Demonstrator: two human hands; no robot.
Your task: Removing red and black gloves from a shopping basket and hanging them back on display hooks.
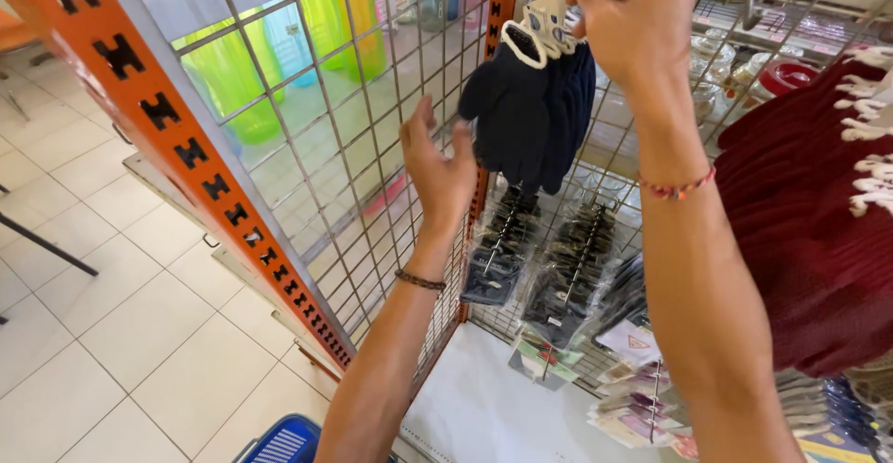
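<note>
A bundle of dark navy gloves (530, 114) is seen hanging lengthwise down a wire grid panel (307, 147), pinched at its white cuff end by the right hand (625, 17), which is raised high with fingers closed on the top. The left hand (437, 170) is held just below and to the left, palm open, fingers loosely spread, its fingertips almost brushing the gloves; the forearm is angled steeply upward.

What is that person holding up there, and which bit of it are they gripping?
The right hand grips the dark blue gloves by their white cuff end. The left hand holds nothing.
</note>
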